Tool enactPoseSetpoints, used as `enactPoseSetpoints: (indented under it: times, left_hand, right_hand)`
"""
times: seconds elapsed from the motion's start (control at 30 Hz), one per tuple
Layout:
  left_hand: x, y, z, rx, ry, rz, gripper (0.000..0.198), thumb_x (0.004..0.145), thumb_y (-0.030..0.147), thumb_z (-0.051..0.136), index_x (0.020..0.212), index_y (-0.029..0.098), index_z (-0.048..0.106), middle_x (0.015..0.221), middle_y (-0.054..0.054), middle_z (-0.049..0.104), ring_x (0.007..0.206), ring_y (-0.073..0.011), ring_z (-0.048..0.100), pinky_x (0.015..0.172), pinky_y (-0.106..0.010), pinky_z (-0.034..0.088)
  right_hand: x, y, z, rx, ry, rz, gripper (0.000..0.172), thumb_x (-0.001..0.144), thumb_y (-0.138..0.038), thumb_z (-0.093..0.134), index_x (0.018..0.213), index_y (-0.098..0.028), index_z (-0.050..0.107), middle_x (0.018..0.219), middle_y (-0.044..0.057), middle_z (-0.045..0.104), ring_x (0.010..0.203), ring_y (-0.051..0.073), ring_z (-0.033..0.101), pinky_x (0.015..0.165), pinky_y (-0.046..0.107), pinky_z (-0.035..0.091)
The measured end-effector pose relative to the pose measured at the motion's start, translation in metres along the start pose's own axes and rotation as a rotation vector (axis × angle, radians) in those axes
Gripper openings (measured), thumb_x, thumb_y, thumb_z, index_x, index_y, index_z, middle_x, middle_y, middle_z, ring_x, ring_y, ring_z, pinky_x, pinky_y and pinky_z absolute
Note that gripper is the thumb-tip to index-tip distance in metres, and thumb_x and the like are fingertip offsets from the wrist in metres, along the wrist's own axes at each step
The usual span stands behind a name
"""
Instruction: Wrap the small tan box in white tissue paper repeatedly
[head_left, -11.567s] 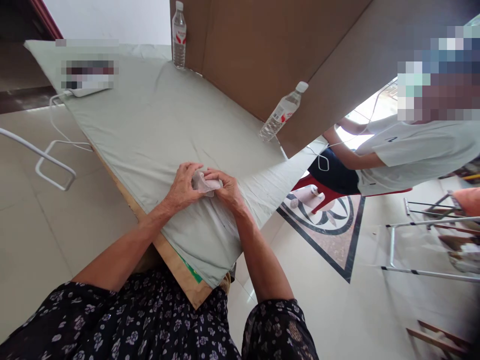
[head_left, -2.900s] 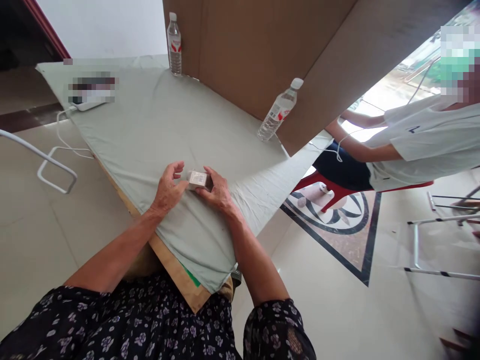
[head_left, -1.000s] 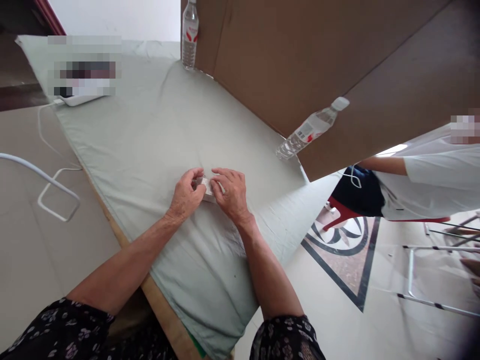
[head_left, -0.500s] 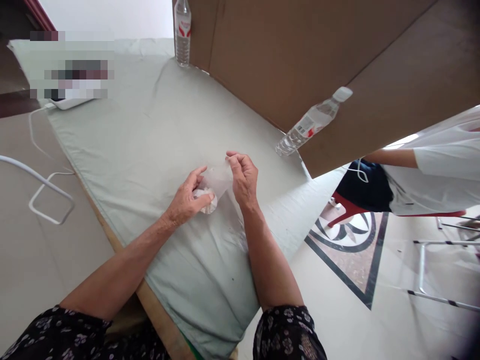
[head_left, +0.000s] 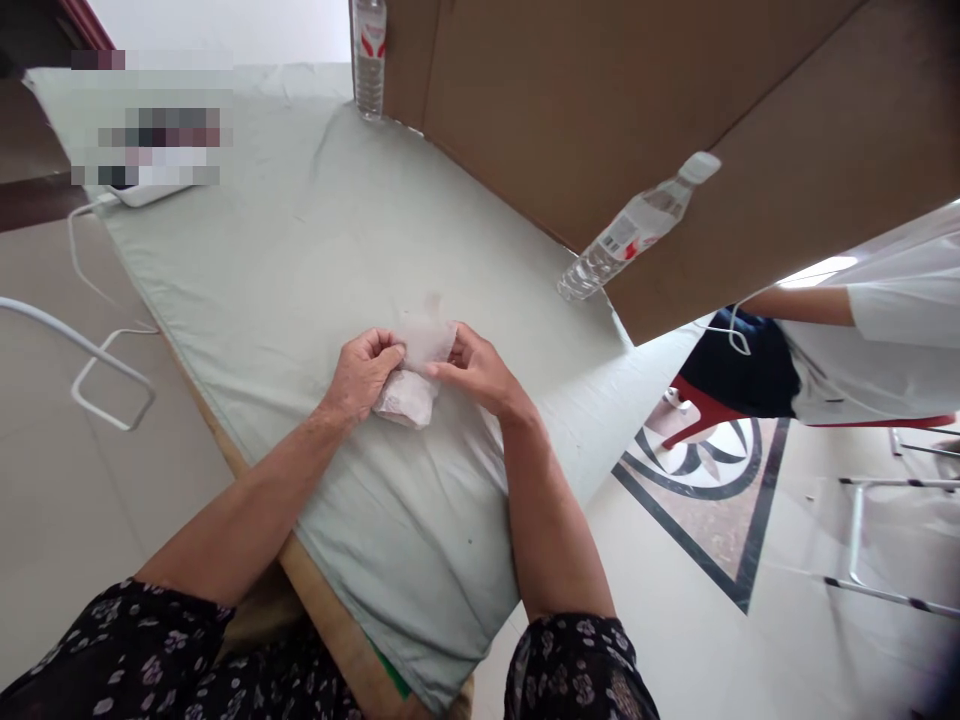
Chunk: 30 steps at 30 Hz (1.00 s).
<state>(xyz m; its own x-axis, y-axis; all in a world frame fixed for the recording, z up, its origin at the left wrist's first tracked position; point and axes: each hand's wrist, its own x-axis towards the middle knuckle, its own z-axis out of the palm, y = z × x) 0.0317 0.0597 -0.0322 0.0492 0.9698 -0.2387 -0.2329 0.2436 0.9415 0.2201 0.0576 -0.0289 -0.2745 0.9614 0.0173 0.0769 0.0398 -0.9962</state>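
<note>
Between my hands is a whitish, crumpled bundle (head_left: 406, 398) in thin, see-through wrapping. A loose, translucent flap of the wrapper (head_left: 424, 338) stands up from its far side. My left hand (head_left: 363, 372) pinches the wrapper at its left edge, thumb against curled fingers, with the bundle just below. At the right edge, my right hand (head_left: 480, 368) grips the flap between thumb and fingers. What lies inside the bundle cannot be made out. Both hands are low over the pale green tablecloth (head_left: 285, 270).
A water bottle (head_left: 637, 228) leans on a tall cardboard panel (head_left: 555, 110); another bottle (head_left: 370, 60) stands at the panel's far end. A white tray-like item (head_left: 161, 190) lies far left, partly blurred. White cable (head_left: 97, 350) hangs at left. A person in a white shirt (head_left: 892, 340) sits right.
My right hand has come down and its fingers have turned toward the bundle. My left hand has shifted from cupping the bundle to pinching the wrapper above it. The flap now stands upright.
</note>
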Motion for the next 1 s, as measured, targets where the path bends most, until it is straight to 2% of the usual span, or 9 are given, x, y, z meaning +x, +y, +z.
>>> enactPoseSetpoints:
  times: [0.1,0.2,0.37,0.47,0.57,0.63,0.7,0.83,1.0]
  left_hand:
    - [0.0,0.0,-0.002,-0.007,-0.001,0.053,0.028,0.063,0.036,0.075,0.08,0.019,0.061,0.07,0.003,0.063,0.06,-0.0099,0.055,0.056,-0.022,0.047]
    - [-0.001,0.0,-0.004,0.032,-0.06,0.075,0.03,0.064,0.033,0.077,0.086,0.018,0.065,0.075,0.001,0.069,0.066,-0.012,0.061,0.061,-0.023,0.049]
    - [0.001,-0.002,-0.003,0.089,0.004,0.056,0.016,0.066,0.026,0.071,0.077,0.017,0.064,0.066,0.003,0.064,0.059,-0.0102,0.054,0.056,-0.021,0.042]
    - [0.001,-0.001,-0.002,0.026,0.034,0.054,0.016,0.065,0.025,0.072,0.076,0.017,0.064,0.065,0.004,0.062,0.057,-0.009,0.052,0.055,-0.021,0.042]
    - [0.001,0.0,-0.002,-0.051,0.036,0.009,0.017,0.064,0.027,0.075,0.073,0.018,0.063,0.061,0.005,0.058,0.054,-0.0079,0.048,0.052,-0.02,0.039]
    - [0.001,0.0,-0.003,-0.091,0.038,-0.012,0.018,0.063,0.028,0.075,0.073,0.017,0.064,0.062,0.004,0.06,0.055,-0.0085,0.05,0.053,-0.021,0.041]
    - [0.003,0.0,-0.005,-0.111,0.041,-0.013,0.019,0.063,0.029,0.075,0.075,0.017,0.065,0.066,0.002,0.063,0.058,-0.01,0.053,0.055,-0.022,0.044]
    - [0.01,-0.001,-0.011,-0.047,0.098,0.04,0.022,0.067,0.035,0.071,0.08,0.019,0.063,0.072,0.001,0.062,0.062,-0.0114,0.054,0.058,-0.024,0.044]
    - [0.005,0.002,-0.012,0.337,0.279,0.303,0.05,0.065,0.045,0.078,0.106,0.021,0.061,0.094,-0.001,0.062,0.078,-0.0147,0.057,0.074,-0.03,0.048]
  right_hand:
    - [0.008,0.009,0.013,-0.02,0.155,-0.08,0.041,0.081,-0.05,0.075,0.108,-0.023,0.063,0.09,0.0,0.072,0.081,0.017,0.067,0.075,0.03,0.054]
    - [0.014,0.015,0.014,-0.05,0.267,-0.087,0.038,0.083,-0.045,0.068,0.113,-0.023,0.06,0.084,-0.001,0.07,0.076,0.015,0.064,0.072,0.03,0.051]
    - [0.006,0.0,0.009,-0.404,0.563,-0.094,0.026,0.084,-0.042,0.068,0.101,-0.023,0.06,0.081,-0.003,0.065,0.072,0.014,0.059,0.076,0.032,0.049]
    - [-0.004,-0.016,0.022,-0.53,0.445,-0.068,0.031,0.087,-0.053,0.067,0.096,-0.024,0.06,0.081,-0.002,0.064,0.071,0.015,0.058,0.073,0.032,0.047]
    - [-0.006,-0.018,0.038,-0.643,0.331,-0.017,0.041,0.08,-0.053,0.075,0.107,-0.024,0.062,0.093,0.0,0.069,0.075,0.016,0.059,0.075,0.032,0.046]
    - [-0.004,-0.013,0.041,-0.666,0.335,-0.01,0.027,0.083,-0.044,0.07,0.1,-0.024,0.064,0.093,0.001,0.07,0.077,0.016,0.059,0.077,0.033,0.045]
    - [0.001,-0.006,0.035,-0.586,0.366,-0.01,0.013,0.088,-0.036,0.059,0.086,-0.023,0.062,0.083,0.0,0.068,0.074,0.016,0.058,0.076,0.032,0.045]
    - [0.009,0.006,0.015,-0.196,0.442,0.004,0.02,0.087,-0.035,0.056,0.071,-0.023,0.057,0.068,-0.002,0.06,0.067,0.014,0.054,0.072,0.03,0.046]
    - [0.011,0.01,0.011,0.003,0.46,0.08,0.028,0.083,-0.047,0.062,0.069,-0.022,0.057,0.066,-0.003,0.056,0.061,0.012,0.048,0.063,0.028,0.044]
